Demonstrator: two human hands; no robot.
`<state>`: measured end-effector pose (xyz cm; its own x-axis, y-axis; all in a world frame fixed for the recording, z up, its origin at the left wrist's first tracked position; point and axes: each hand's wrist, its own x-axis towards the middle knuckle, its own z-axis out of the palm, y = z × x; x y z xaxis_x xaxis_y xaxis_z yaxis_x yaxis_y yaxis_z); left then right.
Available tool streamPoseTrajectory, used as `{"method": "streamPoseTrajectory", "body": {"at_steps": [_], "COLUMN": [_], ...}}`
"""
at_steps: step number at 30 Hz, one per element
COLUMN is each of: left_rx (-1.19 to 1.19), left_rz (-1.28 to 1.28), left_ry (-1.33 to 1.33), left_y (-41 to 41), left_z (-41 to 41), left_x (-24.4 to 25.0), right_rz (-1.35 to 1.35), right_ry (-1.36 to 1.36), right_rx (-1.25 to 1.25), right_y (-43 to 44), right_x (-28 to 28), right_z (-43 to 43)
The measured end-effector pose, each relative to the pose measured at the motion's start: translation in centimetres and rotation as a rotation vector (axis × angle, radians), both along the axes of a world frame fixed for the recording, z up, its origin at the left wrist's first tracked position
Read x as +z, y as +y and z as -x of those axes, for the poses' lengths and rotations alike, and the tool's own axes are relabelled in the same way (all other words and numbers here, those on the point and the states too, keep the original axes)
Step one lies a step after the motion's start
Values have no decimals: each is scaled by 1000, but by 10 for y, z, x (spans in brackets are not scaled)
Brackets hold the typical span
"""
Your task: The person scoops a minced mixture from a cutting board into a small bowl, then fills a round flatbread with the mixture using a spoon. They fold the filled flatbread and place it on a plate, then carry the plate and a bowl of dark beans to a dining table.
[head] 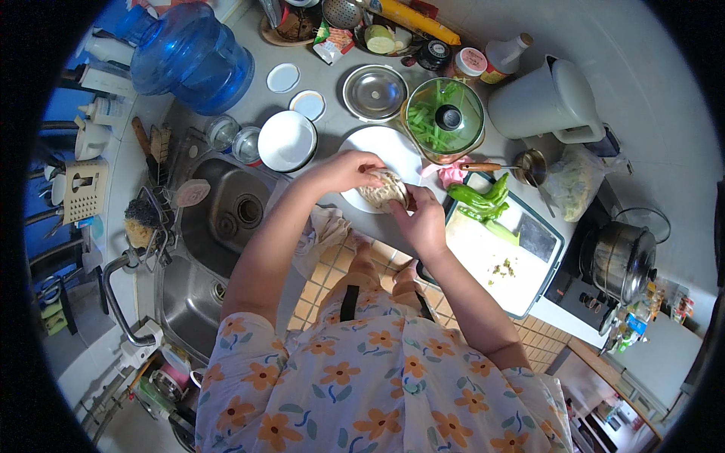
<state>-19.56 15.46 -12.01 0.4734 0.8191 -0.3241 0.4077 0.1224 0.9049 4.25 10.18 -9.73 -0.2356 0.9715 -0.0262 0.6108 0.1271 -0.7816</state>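
Observation:
Both hands hold one rounded, mottled cream-and-brown item (380,191); the picture does not settle what it is. My left hand (362,170) grips its upper left side, with the fingertips bent over the top. From the lower right, the thumb and fingers of my right hand (420,214) pinch its edge. It is over the front part of a white plate (374,144); whether it touches the plate is hidden. Right of my right hand, green peppers (480,198) lie on a white cutting board (473,255) with a dark green rim, near small scattered bits (502,270).
A lidded glass pot (419,127) of cut greens stands behind the plate. Left are a white bowl (287,141), glass jars (247,145) and a double sink (218,198). A wooden-handled ladle (490,167) and a steel pot (617,257) are at right. A large blue water bottle (192,62) stands back left.

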Motion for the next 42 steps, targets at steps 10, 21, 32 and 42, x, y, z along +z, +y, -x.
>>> {"method": "streamPoseTrajectory", "body": {"at_steps": [10,21,32,42], "left_rx": [-98,290,568,1212], "left_rz": [-126,-443,-615,82], "left_ry": [307,548,400,90], "left_y": [28,-58,-95,-355], "left_z": [-40,-73,-86,-75], "left_x": [-3,9,-22,92], "right_rz": [429,503,519,301], "right_ry": [124,264,473,195], "right_rx": [-346,-440,-242,231], "right_y": [-16,-15,-5,-64], "right_x": [-37,-82,-88,-26], "right_z": [2,-7,-10,-19]}}
